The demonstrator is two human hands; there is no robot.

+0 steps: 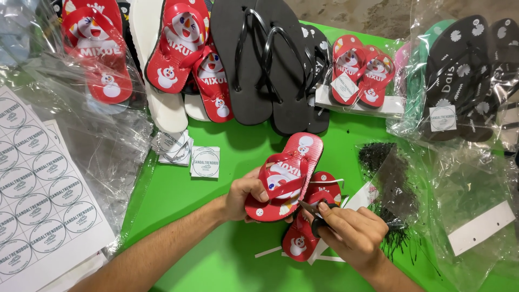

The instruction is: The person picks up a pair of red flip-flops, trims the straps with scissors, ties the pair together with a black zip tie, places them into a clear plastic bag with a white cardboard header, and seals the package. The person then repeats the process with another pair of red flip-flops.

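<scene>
My left hand (244, 196) grips a small red flip-flop (292, 162) with a snowman print, holding it tilted above the green table (184, 205). Its twin, a second red flip-flop (303, 238), lies flat underneath on a white card strip (357, 199). My right hand (351, 232) holds small dark scissors (316, 213), their tip pointing at the heel of the raised flip-flop.
Black flip-flops (267, 65) and more red ones (181, 46) lie at the back. A packed red pair (361, 69) and bagged dark sandals (465, 75) sit right. Round-sticker sheets (38, 189) lie left, square cards (205, 161) in the middle, black plastic ties (394, 216) right.
</scene>
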